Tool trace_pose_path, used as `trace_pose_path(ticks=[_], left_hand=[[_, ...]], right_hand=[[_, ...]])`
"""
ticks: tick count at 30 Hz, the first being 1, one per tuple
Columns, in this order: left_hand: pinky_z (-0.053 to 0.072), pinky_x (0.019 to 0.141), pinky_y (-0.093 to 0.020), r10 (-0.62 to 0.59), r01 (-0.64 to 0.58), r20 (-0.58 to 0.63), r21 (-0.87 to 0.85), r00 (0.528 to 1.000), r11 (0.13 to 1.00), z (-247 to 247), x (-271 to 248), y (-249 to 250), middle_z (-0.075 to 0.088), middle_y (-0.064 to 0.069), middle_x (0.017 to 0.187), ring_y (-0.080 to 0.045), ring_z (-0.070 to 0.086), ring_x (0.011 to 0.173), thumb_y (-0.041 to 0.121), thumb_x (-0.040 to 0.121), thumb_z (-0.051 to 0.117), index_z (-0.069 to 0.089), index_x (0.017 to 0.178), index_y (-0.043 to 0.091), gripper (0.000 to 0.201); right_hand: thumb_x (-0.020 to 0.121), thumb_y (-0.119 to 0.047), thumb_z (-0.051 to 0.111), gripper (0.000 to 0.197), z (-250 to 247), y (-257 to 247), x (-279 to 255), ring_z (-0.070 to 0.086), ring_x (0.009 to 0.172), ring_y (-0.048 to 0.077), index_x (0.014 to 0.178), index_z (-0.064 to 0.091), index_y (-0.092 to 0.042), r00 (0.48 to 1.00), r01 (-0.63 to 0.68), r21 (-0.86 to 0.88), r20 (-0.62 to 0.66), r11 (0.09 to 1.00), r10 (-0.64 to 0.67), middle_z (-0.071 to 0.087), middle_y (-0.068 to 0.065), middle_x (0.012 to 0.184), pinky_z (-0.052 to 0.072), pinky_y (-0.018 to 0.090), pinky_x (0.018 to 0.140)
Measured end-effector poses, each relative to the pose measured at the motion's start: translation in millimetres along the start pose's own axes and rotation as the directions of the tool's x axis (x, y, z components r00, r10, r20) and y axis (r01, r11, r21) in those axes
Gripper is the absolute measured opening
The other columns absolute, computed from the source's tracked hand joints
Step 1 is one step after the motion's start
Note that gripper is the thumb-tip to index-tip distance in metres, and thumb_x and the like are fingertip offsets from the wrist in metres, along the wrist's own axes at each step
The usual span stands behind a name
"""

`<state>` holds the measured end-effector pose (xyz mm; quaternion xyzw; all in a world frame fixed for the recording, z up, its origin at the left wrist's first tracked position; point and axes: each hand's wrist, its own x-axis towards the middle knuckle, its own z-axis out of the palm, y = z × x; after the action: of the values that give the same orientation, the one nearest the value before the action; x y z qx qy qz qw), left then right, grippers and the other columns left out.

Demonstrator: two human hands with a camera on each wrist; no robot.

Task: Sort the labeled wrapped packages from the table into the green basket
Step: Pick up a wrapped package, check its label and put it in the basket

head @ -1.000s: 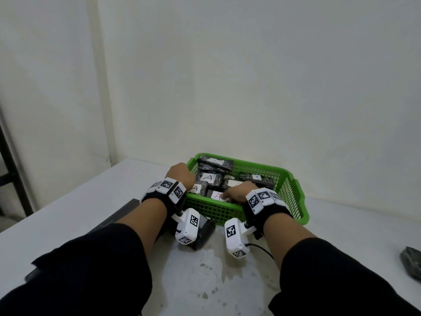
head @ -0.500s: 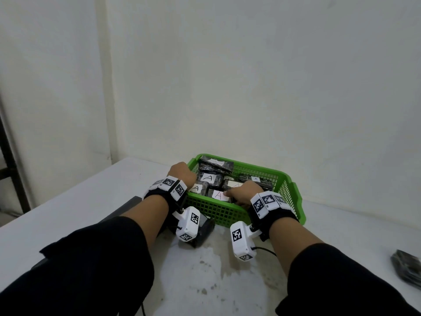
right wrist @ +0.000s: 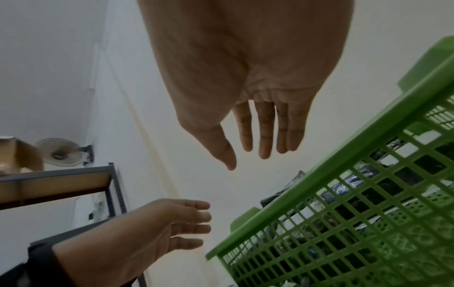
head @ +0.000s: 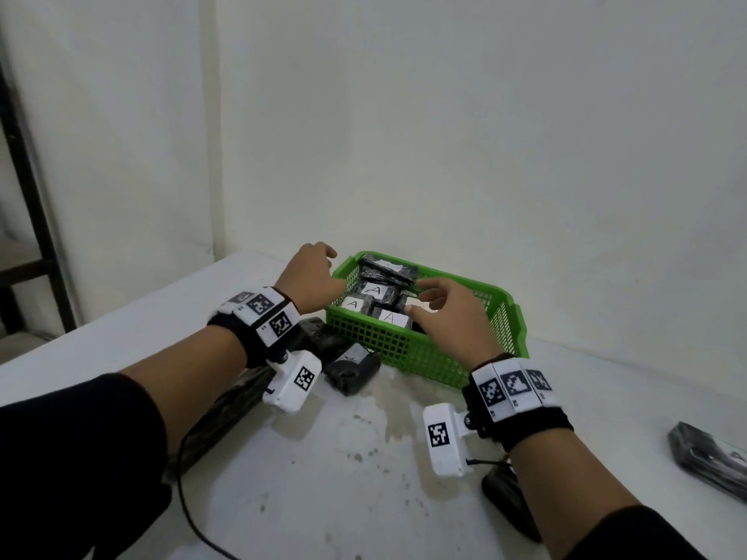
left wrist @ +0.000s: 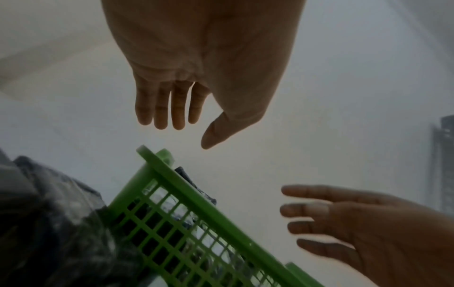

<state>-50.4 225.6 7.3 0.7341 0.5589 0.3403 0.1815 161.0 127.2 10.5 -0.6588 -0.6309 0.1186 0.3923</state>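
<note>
The green basket (head: 388, 345) stands on the white table and holds several black wrapped packages with white "A" labels (head: 374, 293). My left hand (head: 319, 272) hovers over the basket's left rim, fingers relaxed and empty. My right hand (head: 436, 301) hovers above the basket's front half, fingers spread, holding nothing. The left wrist view shows the left hand (left wrist: 172, 108) open above the basket rim (left wrist: 196, 194). In the right wrist view the right hand (right wrist: 258, 126) is open beside the basket wall (right wrist: 343, 194). One black package (head: 351, 367) lies on the table by the basket's front left corner.
A long dark wrapped bundle (head: 226, 406) lies under my left forearm. Another black package (head: 707, 458) sits at the table's right edge, and a dark object (head: 509, 499) lies beneath my right wrist. A metal shelf (right wrist: 61, 180) stands to the left, and white walls lie close behind.
Both hands have lifted out of the basket and opened. Before, they were down among the packages. The left hand moved up and left; the right rose above the front wall.
</note>
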Motion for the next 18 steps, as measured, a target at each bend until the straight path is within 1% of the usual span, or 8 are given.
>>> trace_pose_path(ticks=[3, 5, 6, 8, 11, 13, 15, 18], left_hand=[[0.044, 0.071, -0.026, 0.08, -0.081, 0.031, 0.032, 0.996, 0.996, -2.0, -29.1, 8.0, 0.062, -0.006, 0.109, -0.018, 0.06, 0.091, 0.017, 0.088, 0.069, 0.062, 0.116, 0.013, 0.028], [0.045, 0.064, -0.025, 0.087, -0.104, 0.135, 0.126, 0.987, 0.987, 0.9, -44.8, 14.5, 0.068, -0.005, 0.094, -0.018, 0.063, 0.082, 0.02, 0.088, 0.068, 0.069, 0.097, 0.014, 0.012], [0.047, 0.062, -0.025, 0.078, -0.12, 0.206, 0.201, 0.975, 0.972, 4.2, -51.6, 17.7, 0.069, -0.005, 0.086, -0.019, 0.064, 0.078, 0.023, 0.087, 0.068, 0.07, 0.087, 0.012, 0.01], [0.043, 0.055, -0.026, 0.034, -0.161, 0.343, 0.349, 0.939, 0.923, 14.4, -64.4, 23.6, 0.061, -0.005, 0.07, -0.018, 0.059, 0.065, 0.03, 0.088, 0.069, 0.061, 0.069, 0.011, 0.028], [0.037, 0.053, -0.026, -0.015, -0.216, 0.438, 0.474, 0.899, 0.854, 33.9, -77.7, 25.8, 0.051, -0.002, 0.068, -0.019, 0.05, 0.065, 0.035, 0.092, 0.065, 0.053, 0.069, 0.013, 0.034], [0.046, 0.063, -0.028, -0.015, -0.256, 0.478, 0.495, 0.878, 0.83, 44.0, -83.5, 24.8, 0.056, -0.002, 0.072, -0.021, 0.055, 0.071, 0.037, 0.091, 0.067, 0.061, 0.081, 0.013, 0.027], [0.054, 0.075, -0.032, -0.04, -0.247, 0.495, 0.499, 0.868, 0.831, 50.2, -85.7, 22.4, 0.067, -0.006, 0.087, -0.026, 0.066, 0.085, 0.04, 0.088, 0.071, 0.07, 0.098, 0.012, 0.03], [0.052, 0.072, -0.033, -0.05, -0.192, 0.452, 0.473, 0.891, 0.86, 51.7, -84.4, 20.0, 0.061, -0.004, 0.08, -0.027, 0.066, 0.085, 0.037, 0.092, 0.065, 0.061, 0.083, 0.015, 0.024]], right_hand=[[0.091, -0.014, 0.076, 0.025, 6.0, -8.2, -18.2, 0.058, 0.069, 0.005, 0.113, 0.071, -0.024, 0.994, 0.099, 0.039, 0.031, 0.994, -0.101, 0.07, -0.001, 0.094, 0.049, 0.015, 0.064], [0.091, -0.01, 0.073, 0.024, 12.6, -11.3, -26.1, 0.063, 0.068, 0.006, 0.11, 0.071, -0.025, 0.987, 0.102, -0.013, 0.128, 0.995, -0.1, 0.073, -0.003, 0.089, 0.051, 0.019, 0.063], [0.092, -0.008, 0.07, 0.026, 15.9, -12.4, -28.8, 0.068, 0.072, 0.009, 0.112, 0.071, -0.024, 0.978, 0.098, -0.047, 0.19, 0.994, -0.087, 0.075, -0.002, 0.089, 0.053, 0.02, 0.063], [0.092, -0.009, 0.07, 0.032, 23.7, -12.3, -32.7, 0.072, 0.088, 0.012, 0.123, 0.071, -0.019, 0.949, 0.088, -0.127, 0.313, 0.988, -0.045, 0.077, -0.001, 0.1, 0.055, 0.016, 0.07], [0.092, -0.011, 0.072, 0.044, 35.7, -11.2, -37.5, 0.067, 0.117, 0.019, 0.136, 0.067, -0.017, 0.92, 0.098, -0.256, 0.391, 0.962, 0.011, 0.071, 0.004, 0.129, 0.053, 0.023, 0.092], [0.092, -0.007, 0.07, 0.046, 41.5, -9.6, -39.6, 0.063, 0.124, 0.022, 0.137, 0.066, -0.018, 0.911, 0.081, -0.262, 0.412, 0.962, 0.036, 0.068, 0.005, 0.136, 0.051, 0.029, 0.097], [0.091, -0.005, 0.07, 0.05, 45.3, -7.2, -40.2, 0.06, 0.128, 0.023, 0.139, 0.064, -0.018, 0.893, 0.065, -0.264, 0.445, 0.962, 0.062, 0.067, 0.005, 0.138, 0.049, 0.03, 0.1], [0.091, -0.001, 0.068, 0.049, 49.0, -0.5, -36.3, 0.061, 0.128, 0.024, 0.138, 0.065, -0.017, 0.907, 0.038, -0.273, 0.412, 0.961, 0.081, 0.068, 0.006, 0.135, 0.049, 0.032, 0.103]])
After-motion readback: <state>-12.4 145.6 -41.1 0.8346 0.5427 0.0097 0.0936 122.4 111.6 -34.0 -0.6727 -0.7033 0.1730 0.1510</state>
